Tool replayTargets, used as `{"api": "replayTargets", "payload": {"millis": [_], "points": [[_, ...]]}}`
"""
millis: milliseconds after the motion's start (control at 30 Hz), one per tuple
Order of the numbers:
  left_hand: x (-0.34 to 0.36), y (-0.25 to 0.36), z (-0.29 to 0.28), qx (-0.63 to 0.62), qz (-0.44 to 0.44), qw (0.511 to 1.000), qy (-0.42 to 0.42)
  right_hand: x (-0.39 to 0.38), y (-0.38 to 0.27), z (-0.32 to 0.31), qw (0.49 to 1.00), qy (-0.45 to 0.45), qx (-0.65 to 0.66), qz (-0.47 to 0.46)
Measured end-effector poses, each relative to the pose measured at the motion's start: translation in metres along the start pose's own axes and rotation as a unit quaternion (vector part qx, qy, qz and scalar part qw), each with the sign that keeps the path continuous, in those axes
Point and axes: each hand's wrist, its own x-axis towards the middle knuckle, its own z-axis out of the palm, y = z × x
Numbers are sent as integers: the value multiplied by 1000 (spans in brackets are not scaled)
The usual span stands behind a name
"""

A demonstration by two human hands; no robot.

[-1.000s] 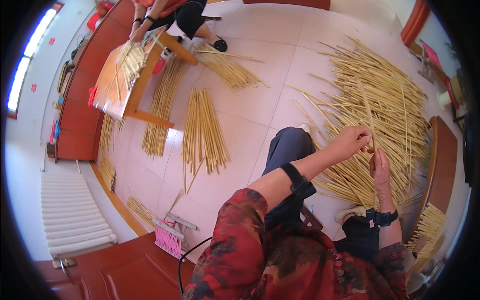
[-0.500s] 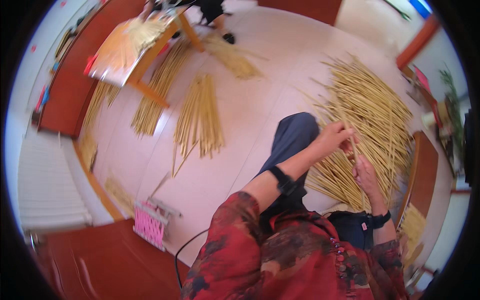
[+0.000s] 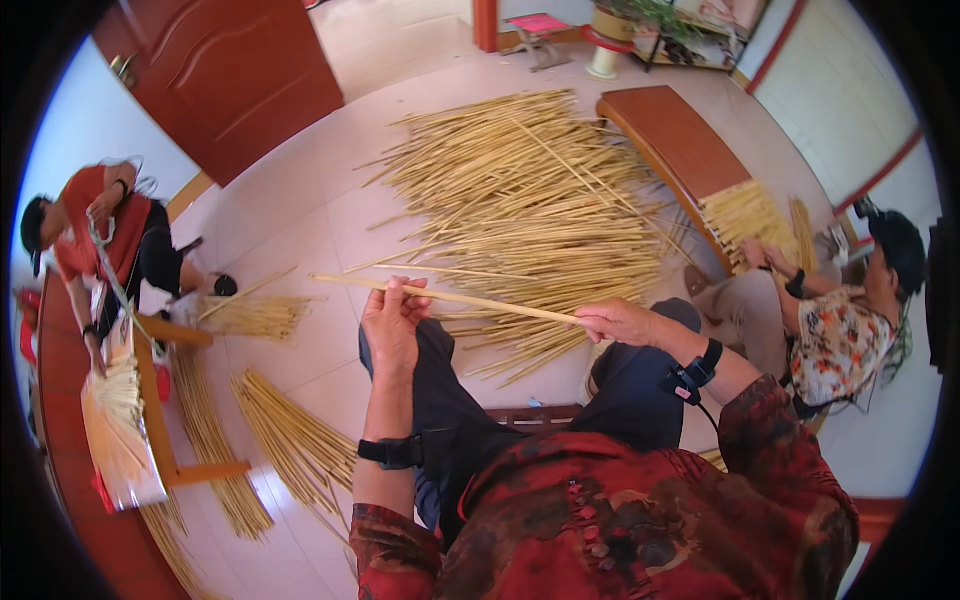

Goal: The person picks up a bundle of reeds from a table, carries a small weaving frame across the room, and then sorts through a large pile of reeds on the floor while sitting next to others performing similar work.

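A single dry, straw-coloured stalk [image 3: 490,303] lies nearly level across the space above my knees. Its thin left tip pokes out well past my left hand [image 3: 392,328], whose thumb and fingers are closed round it. My right hand [image 3: 622,325] is wrapped about the thicker right end, with the thumb along the top. Between the two hands the stalk is bare and almost straight. Just beyond it a wide heap of similar stalks [image 3: 530,190] is spread over the floor.
Bundles of stalks [image 3: 295,430] lie at left near a small table [image 3: 150,400], where a person in red [image 3: 100,230] works. On the right, a person in a floral top [image 3: 845,320] handles short stalks beside a low wooden bench [image 3: 680,140]. A brown door [image 3: 220,70] stands far left.
The view has swung right, bringing the heap to the middle and both people into sight. My hands have moved apart along the stalk, which has turned from steep to nearly level.
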Motion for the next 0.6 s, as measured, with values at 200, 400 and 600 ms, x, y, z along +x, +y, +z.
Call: {"api": "replayTargets", "payload": {"millis": [200, 400, 600], "points": [[17, -10, -4, 67, -100, 988, -101, -14, 38, 13, 991, 83, -101, -17], [17, -50, 6, 41, -231, 956, -176, 14, 33, 41, 941, 231, -242, -56], [47, -40, -27, 34, -238, 957, -164, 87, 33, 46, 883, 328, -324, -91]]}}
